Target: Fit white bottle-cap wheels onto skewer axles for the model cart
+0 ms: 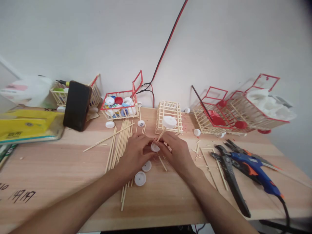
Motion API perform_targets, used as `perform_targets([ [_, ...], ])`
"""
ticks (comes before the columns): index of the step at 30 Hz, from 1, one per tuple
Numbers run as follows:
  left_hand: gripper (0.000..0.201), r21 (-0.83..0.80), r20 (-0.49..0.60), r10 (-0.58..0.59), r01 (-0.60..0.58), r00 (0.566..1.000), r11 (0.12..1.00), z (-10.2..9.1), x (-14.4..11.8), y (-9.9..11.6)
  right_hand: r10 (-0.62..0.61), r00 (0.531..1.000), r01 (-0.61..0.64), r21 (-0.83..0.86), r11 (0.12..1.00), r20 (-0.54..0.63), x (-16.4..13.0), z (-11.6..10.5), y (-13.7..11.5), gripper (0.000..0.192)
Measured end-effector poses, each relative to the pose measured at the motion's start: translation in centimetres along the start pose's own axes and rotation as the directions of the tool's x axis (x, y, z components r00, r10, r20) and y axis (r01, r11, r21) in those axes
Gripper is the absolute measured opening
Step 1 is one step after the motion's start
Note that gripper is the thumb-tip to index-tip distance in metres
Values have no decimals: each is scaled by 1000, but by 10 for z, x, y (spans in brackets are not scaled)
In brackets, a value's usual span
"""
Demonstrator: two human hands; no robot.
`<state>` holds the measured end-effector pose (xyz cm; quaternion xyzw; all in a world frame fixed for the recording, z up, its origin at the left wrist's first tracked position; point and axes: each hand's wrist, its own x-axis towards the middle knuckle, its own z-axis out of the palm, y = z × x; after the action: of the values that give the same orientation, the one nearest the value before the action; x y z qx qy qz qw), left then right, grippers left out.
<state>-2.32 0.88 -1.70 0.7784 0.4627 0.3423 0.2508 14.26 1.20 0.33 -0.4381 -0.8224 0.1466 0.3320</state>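
Observation:
My left hand [137, 148] is closed, its fingertips pinching a white bottle cap [155, 147] over the middle of the table. Opposite it, my right hand [177, 150] grips a thin wooden stick [161, 134] that slants up from the cap. Another white cap [169, 122] shows at the stick's upper end, in front of a small stick frame [180, 121]; whether it is joined to the stick I cannot tell. Below my left hand lie two more white caps, one [146, 166] above the other [140, 178]. A loose stick [162, 162] lies beneath my hands.
A bundle of sticks [121, 143] lies left of my hands. Behind stands a stick basket of caps [104, 113]; more stick carts [202, 122] line the right. A blue glue gun [255, 165] and black-handled pliers [232, 182] lie right. A phone [77, 105] leans at left.

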Motion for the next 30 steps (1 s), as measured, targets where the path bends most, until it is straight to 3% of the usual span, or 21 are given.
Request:
perform_targets([
  [30,6,-31,-9,-6,6,1000,999,-1,-1,4,14,1000,-14,42,999,9,-1,2,1,11],
])
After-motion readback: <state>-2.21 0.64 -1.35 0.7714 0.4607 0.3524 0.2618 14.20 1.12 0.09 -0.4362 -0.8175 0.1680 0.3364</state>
